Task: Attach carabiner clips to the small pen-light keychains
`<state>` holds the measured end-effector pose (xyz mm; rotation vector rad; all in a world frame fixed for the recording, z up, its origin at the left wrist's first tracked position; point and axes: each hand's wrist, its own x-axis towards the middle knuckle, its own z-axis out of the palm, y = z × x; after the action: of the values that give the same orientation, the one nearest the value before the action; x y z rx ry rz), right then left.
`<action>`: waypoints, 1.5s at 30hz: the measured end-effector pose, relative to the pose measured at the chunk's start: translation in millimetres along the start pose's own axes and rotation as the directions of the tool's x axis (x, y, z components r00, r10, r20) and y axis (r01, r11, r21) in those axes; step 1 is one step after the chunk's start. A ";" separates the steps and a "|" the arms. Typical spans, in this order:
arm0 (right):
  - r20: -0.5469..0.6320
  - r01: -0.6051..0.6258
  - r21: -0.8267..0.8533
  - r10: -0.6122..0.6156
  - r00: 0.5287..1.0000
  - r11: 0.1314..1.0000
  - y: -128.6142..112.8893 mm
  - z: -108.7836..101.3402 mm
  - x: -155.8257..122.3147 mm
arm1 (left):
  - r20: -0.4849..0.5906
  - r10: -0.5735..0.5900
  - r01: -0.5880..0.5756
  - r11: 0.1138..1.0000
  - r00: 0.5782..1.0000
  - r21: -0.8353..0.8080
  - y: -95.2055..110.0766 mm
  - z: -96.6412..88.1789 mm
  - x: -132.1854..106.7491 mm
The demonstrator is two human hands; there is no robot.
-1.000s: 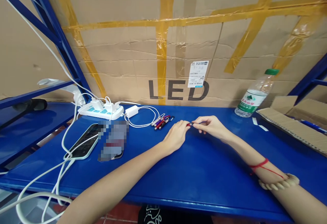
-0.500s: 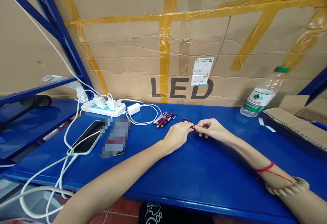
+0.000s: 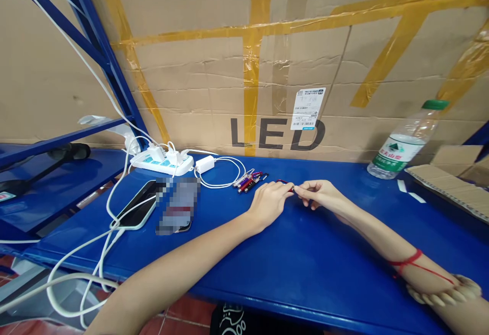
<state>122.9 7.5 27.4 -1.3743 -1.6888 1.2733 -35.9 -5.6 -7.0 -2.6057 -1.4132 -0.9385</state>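
Note:
My left hand (image 3: 268,201) is closed around a small red keychain flashlight (image 3: 291,189), mostly hidden by the fingers. A red carabiner clip shows just beyond the knuckles. My right hand (image 3: 318,192) pinches at the flashlight's right end with thumb and forefinger, its other fingers curled. What exactly the pinch grips is too small to make out. To the left of my left hand lies a little pile of similar keychain flashlights (image 3: 247,182) in red, purple, black and silver, with clips attached.
A white power strip (image 3: 162,163) with plugs and cables stands at the back left. Nearer lie a phone (image 3: 136,207) and a second, blurred-out phone (image 3: 179,205). A water bottle (image 3: 405,146) and an open cardboard box (image 3: 451,185) are on the right. A large carton (image 3: 206,85) walls the back.
The view has shifted slightly, so everything appears a little further right. Both hands stay together on the red flashlight, with hardly any change in their grip.

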 end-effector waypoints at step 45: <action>0.001 0.424 -0.684 -0.581 0.814 0.593 36.3 -11.3 22.6 | 0.028 -0.134 0.134 0.991 0.991 0.006 -9.3 -14.9 2.4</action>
<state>140.0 32.3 -4.8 -1.1676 -2.2513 0.1531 -49.4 -2.9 4.1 -2.5581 -1.6123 -0.9146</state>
